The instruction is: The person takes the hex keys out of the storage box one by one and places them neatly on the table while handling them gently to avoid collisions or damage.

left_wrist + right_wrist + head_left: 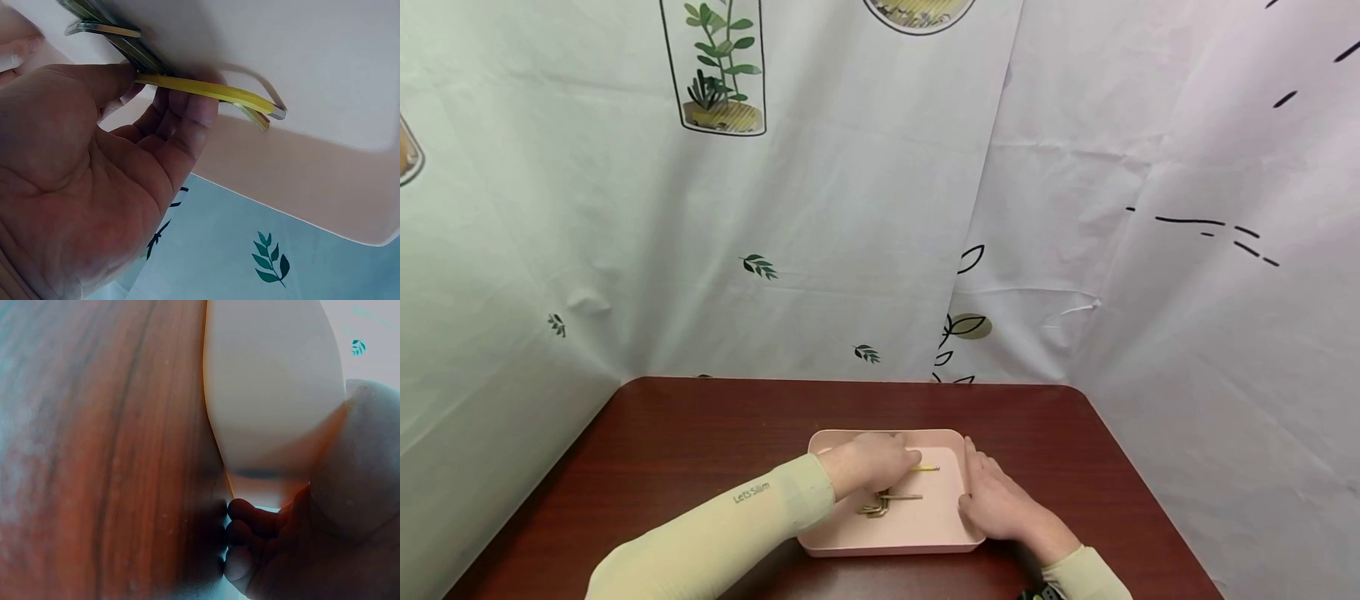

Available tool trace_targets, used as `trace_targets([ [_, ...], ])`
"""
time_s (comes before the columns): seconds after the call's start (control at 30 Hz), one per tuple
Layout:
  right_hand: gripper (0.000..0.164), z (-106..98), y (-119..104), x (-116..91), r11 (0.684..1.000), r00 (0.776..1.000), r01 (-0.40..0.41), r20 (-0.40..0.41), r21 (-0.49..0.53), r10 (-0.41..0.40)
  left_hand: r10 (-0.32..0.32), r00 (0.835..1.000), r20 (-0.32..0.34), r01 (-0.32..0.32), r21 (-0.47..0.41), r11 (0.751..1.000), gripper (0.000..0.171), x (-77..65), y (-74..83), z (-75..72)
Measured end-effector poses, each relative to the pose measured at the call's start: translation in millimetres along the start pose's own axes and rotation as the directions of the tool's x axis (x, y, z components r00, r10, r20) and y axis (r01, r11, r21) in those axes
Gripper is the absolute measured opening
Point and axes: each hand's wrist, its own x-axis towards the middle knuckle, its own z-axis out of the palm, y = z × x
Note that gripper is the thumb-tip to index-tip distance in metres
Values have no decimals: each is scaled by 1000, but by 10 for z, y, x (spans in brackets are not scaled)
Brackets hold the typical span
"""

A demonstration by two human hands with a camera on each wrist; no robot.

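A pink tray (891, 550) stands on the table. My left hand (872, 461) reaches into it from the left. In the left wrist view, its thumb and fingers pinch a yellow hex key (206, 89) with a bare metal tip. A brass-coloured key end (255, 117) shows just behind the yellow one. Several metal hex keys (880, 507) lie in a bunch on the tray floor, below the left hand and partly hidden by it. My right hand (1000, 502) holds the tray's right wall, thumb at the rim and fingers along the outside.
The dark red wooden table (715, 433) extends around the tray on all sides. White curtains (850, 208) printed with plants hang behind and beside it. A dark watch (1041, 592) shows at the right wrist.
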Motion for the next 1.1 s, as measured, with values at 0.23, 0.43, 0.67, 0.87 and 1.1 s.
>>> trace_targets([
  [0.23, 87, -17, -1, 0, 1000, 1000, 1, 6, 11, -1, -8, 1000, 2, 8, 12, 1000, 11, 5, 7, -2],
  [0.43, 87, -18, 1, 0, 1000, 1000, 6, 2, 13, -6, -24, 1000, 18, 24, 7, 1000, 13, 4, 17, -6],
  [0.67, 87, -1, 13, 6, 1000, 1000, 6, -3, 4, -6, -24, 999, 29, 25, -36, 999, 9, -18, 2, -25],
  [0.87, 87, 0, 12, 5, 1000, 1000, 5, 1, 8, -5, -39, 998, 45, 44, -132, 990, 12, -57, -29, -60],
  [1.1, 87, 7, 10, 6, 1000, 1000, 11, -6, 7, -11, -196, 974, 115, 225, -368, 902, 37, -92, -66, -100],
])
